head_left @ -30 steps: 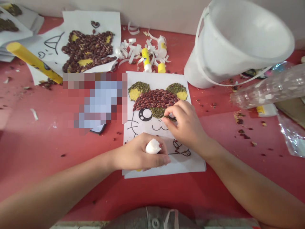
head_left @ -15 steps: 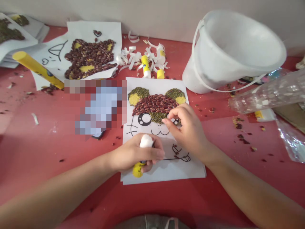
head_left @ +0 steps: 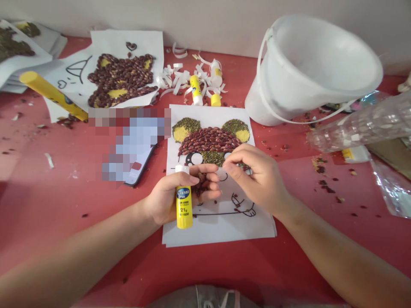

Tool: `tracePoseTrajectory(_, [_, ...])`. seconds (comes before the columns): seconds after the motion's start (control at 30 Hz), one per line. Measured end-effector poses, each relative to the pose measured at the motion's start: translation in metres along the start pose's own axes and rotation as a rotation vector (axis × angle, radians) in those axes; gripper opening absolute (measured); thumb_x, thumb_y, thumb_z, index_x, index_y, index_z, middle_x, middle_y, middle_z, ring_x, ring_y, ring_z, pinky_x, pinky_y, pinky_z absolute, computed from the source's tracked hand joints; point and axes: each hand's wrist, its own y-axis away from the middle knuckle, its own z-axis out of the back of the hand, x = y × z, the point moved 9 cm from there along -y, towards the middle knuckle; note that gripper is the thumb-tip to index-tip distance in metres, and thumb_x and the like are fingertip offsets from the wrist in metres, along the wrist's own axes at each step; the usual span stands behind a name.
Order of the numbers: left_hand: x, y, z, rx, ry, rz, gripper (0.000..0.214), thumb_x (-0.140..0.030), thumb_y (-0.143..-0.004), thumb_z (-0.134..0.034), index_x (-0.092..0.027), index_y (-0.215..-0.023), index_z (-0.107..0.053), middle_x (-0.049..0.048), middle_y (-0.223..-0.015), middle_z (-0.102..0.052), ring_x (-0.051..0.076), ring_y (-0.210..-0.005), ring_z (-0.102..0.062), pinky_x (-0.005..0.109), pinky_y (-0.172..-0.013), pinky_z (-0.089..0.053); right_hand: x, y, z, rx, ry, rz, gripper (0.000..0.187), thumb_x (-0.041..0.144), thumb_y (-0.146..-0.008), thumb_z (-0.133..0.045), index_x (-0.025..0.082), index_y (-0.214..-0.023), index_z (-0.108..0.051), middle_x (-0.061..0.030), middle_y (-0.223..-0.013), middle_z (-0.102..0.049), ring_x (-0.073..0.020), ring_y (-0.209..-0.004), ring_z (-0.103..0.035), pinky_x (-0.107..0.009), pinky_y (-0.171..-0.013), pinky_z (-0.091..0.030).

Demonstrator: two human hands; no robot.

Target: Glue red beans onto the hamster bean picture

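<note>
A yellow glue stick with a white top is pinned upright under the thumb of my left hand. The same hand cups red beans in its palm, fingers curled up around them. My right hand hovers just right of the left fingertips, thumb and forefinger pinched together; whatever is between them is too small to make out. Beneath both hands lies a sheet with a hamster drawing. Red beans fill its forehead, while green beans and yellow grains cover the ears. My hands partly hide its face.
A white bucket stands at the back right, near a clear plastic bottle. Left lie a phone, a tall yellow tube and a bean picture. Paper scraps and another glue stick lie behind the sheet.
My left hand has turned palm up and its fingers have opened out, showing the beans and the glue stick's label. My right hand has moved slightly down toward the left fingertips.
</note>
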Motion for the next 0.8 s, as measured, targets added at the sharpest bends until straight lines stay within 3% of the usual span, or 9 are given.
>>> tracePoseTrajectory(0.07, [0.001,0.0,-0.001,0.015,-0.005,0.008,0.038,-0.015,-0.061,-0.059,-0.009,-0.097,-0.069,0.0085,-0.091,-0.071,0.018,-0.087,-0.065,0.029,-0.085,-0.052,0.006,0.0,-0.001,0.013,-0.009,0.052,0.007,0.015,-0.085,-0.054,0.018,-0.08,-0.057,-0.0028,-0.078,-0.056,-0.0138,-0.076,-0.054,-0.029,-0.068,-0.044])
tracePoseTrajectory(0.17, [0.0,-0.001,-0.002,0.027,0.001,-0.01,0.041,-0.015,-0.06,-0.057,-0.01,-0.099,-0.07,0.0089,-0.094,-0.072,0.02,-0.095,-0.065,0.032,-0.094,-0.047,0.017,0.0,-0.003,0.049,-0.011,0.138,0.011,0.01,-0.082,-0.053,0.019,-0.085,-0.06,-0.004,-0.082,-0.055,-0.0153,-0.079,-0.054,-0.033,-0.071,-0.047])
tracePoseTrajectory(0.33, [0.001,-0.001,-0.002,0.032,0.0,-0.006,0.04,-0.016,-0.06,-0.057,-0.012,-0.097,-0.07,0.0074,-0.089,-0.073,0.019,-0.089,-0.065,0.032,-0.09,-0.048,0.031,0.002,-0.013,0.136,0.097,0.239,0.011,0.011,-0.082,-0.055,0.019,-0.085,-0.062,-0.0057,-0.085,-0.058,-0.0178,-0.082,-0.053,-0.036,-0.075,-0.047])
tracePoseTrajectory(0.6, [0.006,0.0,-0.012,0.121,-0.038,0.018,0.042,-0.015,-0.06,-0.056,-0.011,-0.101,-0.067,0.0085,-0.098,-0.071,0.027,-0.109,-0.059,0.044,-0.102,-0.04,0.028,0.002,-0.026,0.234,0.19,0.192,0.013,0.014,-0.088,-0.049,0.017,-0.08,-0.06,-0.0058,-0.082,-0.056,-0.0172,-0.08,-0.049,-0.035,-0.075,-0.046])
tracePoseTrajectory(0.7, [0.008,-0.001,-0.01,0.103,-0.087,0.006,0.041,-0.014,-0.062,-0.059,-0.012,-0.103,-0.066,0.0084,-0.098,-0.071,0.026,-0.106,-0.061,0.043,-0.1,-0.043,0.025,0.001,-0.023,0.238,0.078,0.137,0.013,0.014,-0.09,-0.046,0.017,-0.084,-0.056,-0.0051,-0.085,-0.055,-0.0153,-0.082,-0.051,-0.032,-0.075,-0.046])
tracePoseTrajectory(0.8, [0.009,0.0,-0.006,0.043,-0.151,-0.027,0.034,-0.014,-0.066,-0.063,-0.013,-0.1,-0.066,0.0076,-0.094,-0.071,0.021,-0.094,-0.066,0.036,-0.091,-0.051,0.015,0.0,-0.017,0.222,-0.116,-0.013,0.01,0.017,-0.091,-0.045,0.018,-0.086,-0.054,-0.0026,-0.085,-0.057,-0.0119,-0.081,-0.054,-0.026,-0.074,-0.046])
